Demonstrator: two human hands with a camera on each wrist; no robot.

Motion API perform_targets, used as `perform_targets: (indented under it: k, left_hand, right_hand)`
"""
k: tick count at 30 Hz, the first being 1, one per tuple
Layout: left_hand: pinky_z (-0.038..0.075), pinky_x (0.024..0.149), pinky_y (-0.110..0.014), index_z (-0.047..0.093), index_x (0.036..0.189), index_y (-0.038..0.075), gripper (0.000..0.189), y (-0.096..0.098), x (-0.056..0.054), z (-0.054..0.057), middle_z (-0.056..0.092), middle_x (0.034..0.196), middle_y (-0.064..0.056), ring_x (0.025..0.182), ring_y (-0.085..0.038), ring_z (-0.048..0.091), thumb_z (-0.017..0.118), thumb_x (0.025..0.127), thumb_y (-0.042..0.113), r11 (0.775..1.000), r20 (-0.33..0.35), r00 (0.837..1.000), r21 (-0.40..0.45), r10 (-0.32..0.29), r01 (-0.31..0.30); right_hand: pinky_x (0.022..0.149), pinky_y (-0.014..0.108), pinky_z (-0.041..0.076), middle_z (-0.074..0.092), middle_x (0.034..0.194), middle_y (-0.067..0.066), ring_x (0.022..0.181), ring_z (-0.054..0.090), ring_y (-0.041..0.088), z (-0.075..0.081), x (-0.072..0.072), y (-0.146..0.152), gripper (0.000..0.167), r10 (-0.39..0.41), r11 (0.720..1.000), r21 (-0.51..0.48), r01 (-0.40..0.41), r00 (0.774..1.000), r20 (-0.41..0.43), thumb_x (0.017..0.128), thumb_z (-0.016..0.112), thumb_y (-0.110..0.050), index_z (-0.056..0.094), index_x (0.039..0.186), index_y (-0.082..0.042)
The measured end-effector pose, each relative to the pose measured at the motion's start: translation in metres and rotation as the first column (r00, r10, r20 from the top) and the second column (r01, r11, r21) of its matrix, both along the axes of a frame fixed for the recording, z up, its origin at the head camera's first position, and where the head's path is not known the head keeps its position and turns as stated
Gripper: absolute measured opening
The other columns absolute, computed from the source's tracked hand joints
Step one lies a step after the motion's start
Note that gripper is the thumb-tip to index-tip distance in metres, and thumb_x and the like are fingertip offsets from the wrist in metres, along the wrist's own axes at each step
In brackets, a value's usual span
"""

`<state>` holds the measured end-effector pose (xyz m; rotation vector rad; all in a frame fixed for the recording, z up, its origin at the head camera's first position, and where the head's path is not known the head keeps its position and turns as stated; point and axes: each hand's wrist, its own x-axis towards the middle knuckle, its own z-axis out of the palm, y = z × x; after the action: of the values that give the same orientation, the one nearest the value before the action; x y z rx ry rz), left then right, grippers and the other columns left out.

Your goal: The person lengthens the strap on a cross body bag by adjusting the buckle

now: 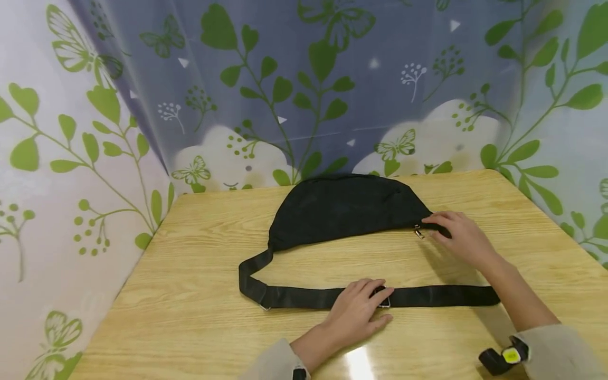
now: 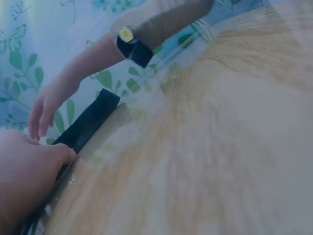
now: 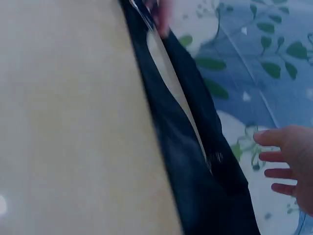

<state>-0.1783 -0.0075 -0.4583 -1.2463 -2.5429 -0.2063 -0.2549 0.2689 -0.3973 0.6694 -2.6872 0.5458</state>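
A black waist bag [image 1: 347, 208] lies on the wooden table, its strap [image 1: 437, 295] looped toward the front. My left hand [image 1: 353, 311] rests on the strap beside a metal-edged slider buckle [image 1: 382, 297], fingers spread loosely and thumb off to the side. At the bag's right end, beside a zipper pull [image 1: 419, 232], is my right hand [image 1: 458, 235]; a short black end piece shows between thumb and fingers. The right wrist view has this right hand [image 3: 293, 164] with its fingers apart, holding nothing there. In the left wrist view, my left hand [image 2: 34, 171] partly hides the strap.
A patterned cloth [image 1: 285, 89] with green leaves and butterflies hangs behind the table and along both sides. The wooden table top [image 1: 190, 285] extends around the bag. A black band with a yellow-faced device [image 1: 510, 356] sits on my right sleeve.
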Motion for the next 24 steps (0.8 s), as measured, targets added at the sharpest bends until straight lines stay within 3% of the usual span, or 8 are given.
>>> perform_targets:
  k: [2,5,8,13,18,24]
  left_hand:
    - [0.034,0.095,-0.026,0.051,0.132,0.019,0.046,-0.001,-0.001,0.000,0.047,0.129,0.000,0.116,-0.012,0.042,0.046,0.094,0.045,1.000,0.014,1.000,0.015,-0.006,0.006]
    - [0.035,0.093,-0.024,0.054,0.128,0.019,0.040,-0.001,-0.001,0.000,0.049,0.124,0.001,0.113,-0.011,0.044,0.050,0.094,0.039,0.998,0.037,0.999,0.051,-0.033,0.031]
    - [0.035,0.093,-0.023,0.054,0.126,0.018,0.037,-0.002,0.003,0.000,0.050,0.121,0.001,0.111,-0.010,0.045,0.051,0.094,0.036,0.995,0.066,0.995,0.072,-0.070,0.065]
    - [0.034,0.093,-0.019,0.055,0.123,0.016,0.036,-0.001,0.015,-0.002,0.050,0.120,0.001,0.109,-0.008,0.046,0.051,0.093,0.036,0.988,0.083,0.987,0.086,-0.134,0.127]
    - [0.033,0.092,-0.015,0.052,0.125,0.015,0.040,0.001,0.024,-0.002,0.050,0.119,0.003,0.107,-0.006,0.046,0.052,0.092,0.039,0.980,0.076,0.981,0.105,-0.176,0.168]
    - [0.031,0.092,-0.013,0.052,0.125,0.015,0.041,0.000,0.033,0.001,0.050,0.119,0.004,0.107,-0.004,0.045,0.055,0.091,0.038,0.969,0.124,0.966,0.129,-0.227,0.211]
  right_hand:
    - [0.081,0.060,0.036,0.048,0.117,0.029,0.103,0.045,0.048,0.003,-0.015,0.015,0.035,-0.021,0.999,0.034,0.018,0.996,0.089,0.087,0.063,-0.010,0.058,0.120,-0.001]
    - [0.081,0.059,0.037,0.043,0.123,0.032,0.106,0.044,0.049,0.000,-0.034,0.033,0.039,-0.007,1.000,0.031,0.000,0.972,0.234,0.090,0.059,-0.012,0.052,0.126,0.002]
    - [0.080,0.054,0.042,0.045,0.122,0.031,0.102,0.049,0.046,-0.010,-0.045,0.044,0.039,0.025,0.999,-0.026,-0.018,0.953,0.300,0.090,0.060,-0.014,0.054,0.124,0.002]
    - [0.068,0.044,0.048,0.055,0.103,0.022,0.084,0.057,0.035,-0.026,-0.050,0.041,0.027,0.016,0.997,-0.073,0.000,0.975,0.222,0.086,0.066,-0.020,0.063,0.103,0.000]
    - [0.061,0.043,0.045,0.056,0.081,0.010,0.071,0.055,0.026,-0.028,-0.050,0.033,0.016,-0.050,0.997,-0.052,0.057,0.992,0.118,0.081,0.071,-0.017,0.064,0.085,-0.002]
    - [0.059,0.041,0.044,0.059,0.075,0.005,0.066,0.055,0.023,-0.020,-0.060,0.031,0.013,-0.065,0.998,-0.013,0.068,0.987,0.145,0.080,0.071,-0.014,0.063,0.080,-0.004]
